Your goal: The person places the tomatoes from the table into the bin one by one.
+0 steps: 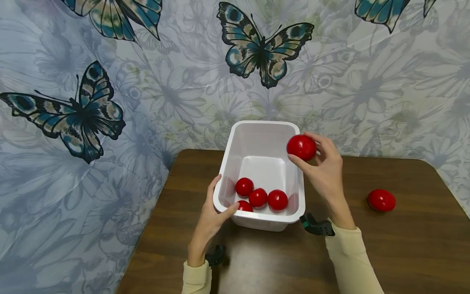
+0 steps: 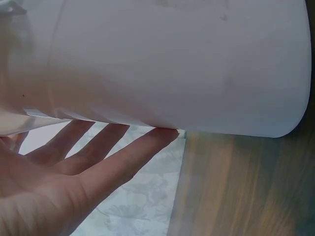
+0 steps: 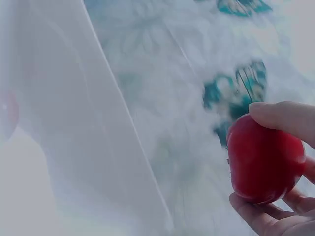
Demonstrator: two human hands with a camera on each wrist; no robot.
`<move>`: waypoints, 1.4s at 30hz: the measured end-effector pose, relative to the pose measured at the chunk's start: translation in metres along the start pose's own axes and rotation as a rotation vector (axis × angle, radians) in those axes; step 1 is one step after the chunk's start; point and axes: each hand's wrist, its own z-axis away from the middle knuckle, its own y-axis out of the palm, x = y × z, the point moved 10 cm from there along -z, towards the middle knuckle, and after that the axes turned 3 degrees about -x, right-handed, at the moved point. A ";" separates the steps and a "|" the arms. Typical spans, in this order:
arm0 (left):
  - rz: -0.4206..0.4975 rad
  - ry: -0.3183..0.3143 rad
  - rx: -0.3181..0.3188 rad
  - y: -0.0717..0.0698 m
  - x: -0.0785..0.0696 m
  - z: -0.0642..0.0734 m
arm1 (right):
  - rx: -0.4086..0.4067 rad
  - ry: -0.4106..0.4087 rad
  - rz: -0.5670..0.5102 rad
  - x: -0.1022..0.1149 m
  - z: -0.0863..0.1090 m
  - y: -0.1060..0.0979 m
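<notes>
My right hand (image 1: 324, 167) holds a red tomato (image 1: 301, 147) between thumb and fingers, at the right rim of a white plastic bin (image 1: 299, 179). In the right wrist view the thumb lies on one side of that tomato (image 3: 266, 160) and the fingers on the other. Several more tomatoes (image 1: 277, 200) lie together at the near end inside the bin. With its thumb over the rim and fingers along the outer wall, my left hand (image 1: 213, 218) grips the bin's near left side. Up close, the left wrist view shows those fingers (image 2: 142, 147) against the bin wall (image 2: 187, 73).
Another tomato (image 1: 382, 200) sits on the brown wooden table (image 1: 411, 245), right of the bin. Behind the table rises a wall papered with flowers and butterflies (image 1: 266, 47). Dark bands (image 1: 316, 226) circle both wrists.
</notes>
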 end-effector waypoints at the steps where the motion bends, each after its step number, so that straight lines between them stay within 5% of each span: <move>1: 0.004 0.001 0.000 0.000 0.000 0.000 | 0.029 -0.011 -0.007 0.005 -0.004 0.012; 9: -0.002 0.002 0.005 0.000 0.000 -0.002 | 0.203 -0.035 0.009 0.014 -0.017 0.075; 20: -0.011 0.015 -0.003 0.000 -0.003 0.001 | 0.389 -0.020 0.096 0.004 -0.006 0.111; 34: -0.014 0.013 -0.009 0.001 -0.001 0.003 | 0.603 0.014 0.165 -0.006 0.009 0.132; 42: -0.018 0.022 -0.008 0.002 -0.003 0.002 | 0.597 0.015 0.125 0.001 0.006 0.121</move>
